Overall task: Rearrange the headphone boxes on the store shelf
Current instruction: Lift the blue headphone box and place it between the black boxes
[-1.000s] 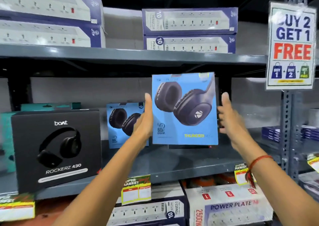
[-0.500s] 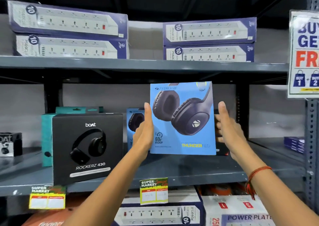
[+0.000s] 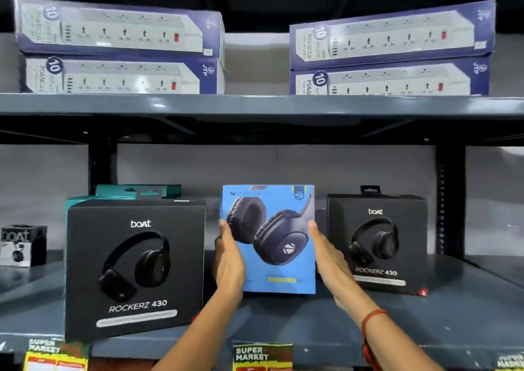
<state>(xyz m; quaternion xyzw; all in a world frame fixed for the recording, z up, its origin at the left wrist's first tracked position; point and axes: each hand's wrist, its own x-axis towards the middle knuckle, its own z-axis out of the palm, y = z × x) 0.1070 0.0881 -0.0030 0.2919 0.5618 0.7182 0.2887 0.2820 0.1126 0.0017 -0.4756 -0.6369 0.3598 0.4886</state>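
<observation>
A blue headphone box [image 3: 272, 237] stands upright in the middle of the grey shelf [image 3: 283, 322], its lower edge down at the shelf surface. My left hand [image 3: 229, 263] presses its left side and my right hand [image 3: 329, 260] presses its right side. A large black boAt Rockerz 430 box [image 3: 136, 268] stands at the shelf front to the left. A smaller-looking black boAt box [image 3: 377, 243] stands further back on the right. A teal box [image 3: 139, 192] shows behind the left black box.
A small black boAt cube box [image 3: 22, 246] sits at far left. Purple power-strip boxes are stacked in two piles [image 3: 119, 47] [image 3: 391, 50] on the upper shelf. Yellow price tags [image 3: 262, 356] hang on the shelf's front edge. Black uprights [image 3: 450, 200] stand at the back.
The blue box has come down from mid-air onto the shelf, further back between the two black boxes. Both hands stayed on its sides. The view shifted left and closer.
</observation>
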